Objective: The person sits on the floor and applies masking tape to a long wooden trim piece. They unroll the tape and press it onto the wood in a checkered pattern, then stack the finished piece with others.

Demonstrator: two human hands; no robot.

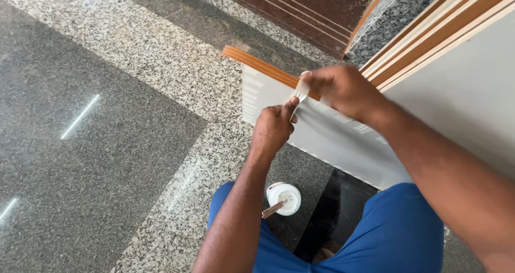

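From the head camera looking down, a white laminated board [322, 136] with a wood-coloured edge band [257, 66] lies across the person's lap, its long axis running from the upper left down toward the lower right, over the blue-trousered knees. Both hands meet at its upper edge. The right hand [343, 90] comes in from the right, fingers drawn together in a pinch on a small pale strip [301, 90] that lifts off the board right at the edge band. The left hand [273, 128] sits just below it, thumb up against the same strip, fingers curled closed on the board's face. So the strip stands between the two thumbs, touching both, the right hand above and the left beneath. Below, on the speckled granite floor [161, 79] between the knees, a small white tub [284, 198] holds a stick.
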